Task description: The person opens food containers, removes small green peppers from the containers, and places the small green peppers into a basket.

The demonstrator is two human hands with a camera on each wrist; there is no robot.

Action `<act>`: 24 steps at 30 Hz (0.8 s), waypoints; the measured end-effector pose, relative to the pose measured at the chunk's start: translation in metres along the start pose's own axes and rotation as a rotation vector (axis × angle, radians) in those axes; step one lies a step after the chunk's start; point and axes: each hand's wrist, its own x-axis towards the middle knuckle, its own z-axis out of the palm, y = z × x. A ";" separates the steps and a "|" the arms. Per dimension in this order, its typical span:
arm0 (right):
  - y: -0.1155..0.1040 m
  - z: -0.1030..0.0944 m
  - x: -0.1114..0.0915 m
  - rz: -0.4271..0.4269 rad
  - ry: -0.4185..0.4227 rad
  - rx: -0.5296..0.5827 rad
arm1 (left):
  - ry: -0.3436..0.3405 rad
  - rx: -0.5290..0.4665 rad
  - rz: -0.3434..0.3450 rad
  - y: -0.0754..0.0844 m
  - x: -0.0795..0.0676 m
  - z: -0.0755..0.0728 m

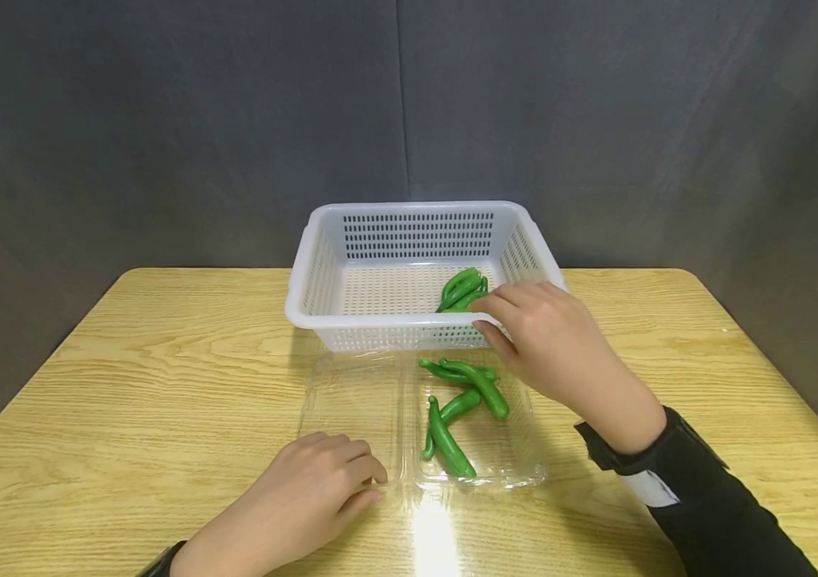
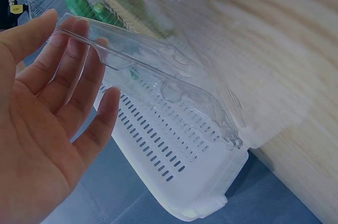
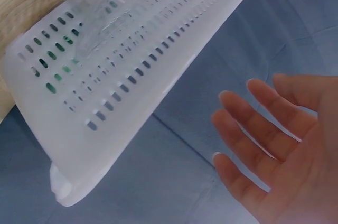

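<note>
My right hand [image 1: 560, 340] hovers above the front rim of a white plastic basket [image 1: 380, 320], fingers loosely bent with nothing between them. Inside the basket, near that hand, lie several green chili peppers [image 1: 460, 287], partly hidden by the rim. A clear hinged plastic box [image 1: 356, 401] lies unfolded in front of the basket. Several more green peppers [image 1: 453, 441] rest crosswise in its right half. At the near edge of the left half is my left hand [image 1: 315, 481]; in the left wrist view its relaxed fingertips [image 2: 79, 28] lie against the clear plastic edge.
Everything stands on a light wood-grain table [image 1: 163, 385]. A dark grey cloth [image 1: 235, 120] hangs behind it. The basket stands near the far edge, directly behind the box. Light glares off the tabletop below the box.
</note>
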 end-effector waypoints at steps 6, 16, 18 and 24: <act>-0.006 -0.002 -0.001 0.001 -0.055 0.000 | 0.006 0.005 0.004 0.000 0.000 0.000; -0.012 -0.001 -0.002 -0.006 -0.109 -0.014 | 0.011 0.005 0.006 0.000 0.000 0.000; -0.013 -0.002 -0.003 -0.006 -0.124 -0.016 | 0.010 0.005 0.006 0.000 0.000 0.000; -0.015 0.000 -0.003 -0.012 -0.184 0.022 | 0.005 0.003 0.004 0.000 0.000 0.000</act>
